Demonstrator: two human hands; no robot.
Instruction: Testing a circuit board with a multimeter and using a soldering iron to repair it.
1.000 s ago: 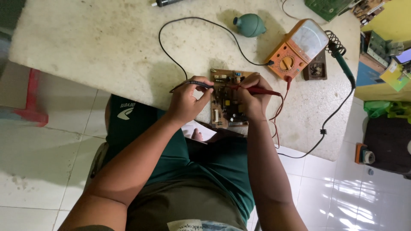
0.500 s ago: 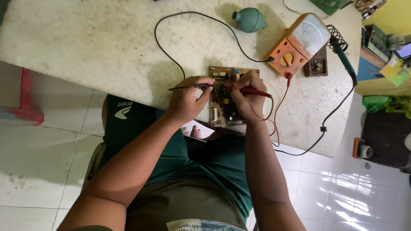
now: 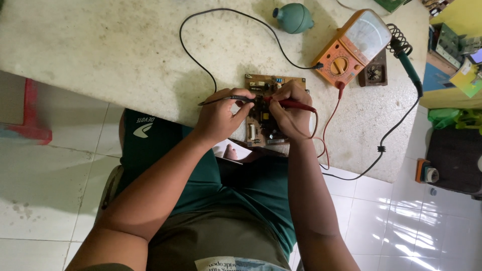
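Observation:
A brown circuit board [image 3: 262,83] lies at the near edge of a pale stone table [image 3: 115,50]. My left hand [image 3: 218,116] holds a black test probe [image 3: 221,99], its tip pointing onto the board. My right hand [image 3: 291,111] holds a red test probe [image 3: 296,104], also pointing onto the board. Black and red leads run from the probes to an orange analog multimeter [image 3: 351,47] at the back right of the board. Both hands cover much of the board's middle.
A teal rubber bulb [image 3: 293,18] sits at the table's far side. A soldering iron with a green handle [image 3: 407,65] rests in a coil stand right of the meter, its black cable looping down. Cluttered shelves stand at the right; white tiled floor lies below.
Both hands stay on the board with the probes; the probe tips shifted only slightly. The view moved a little.

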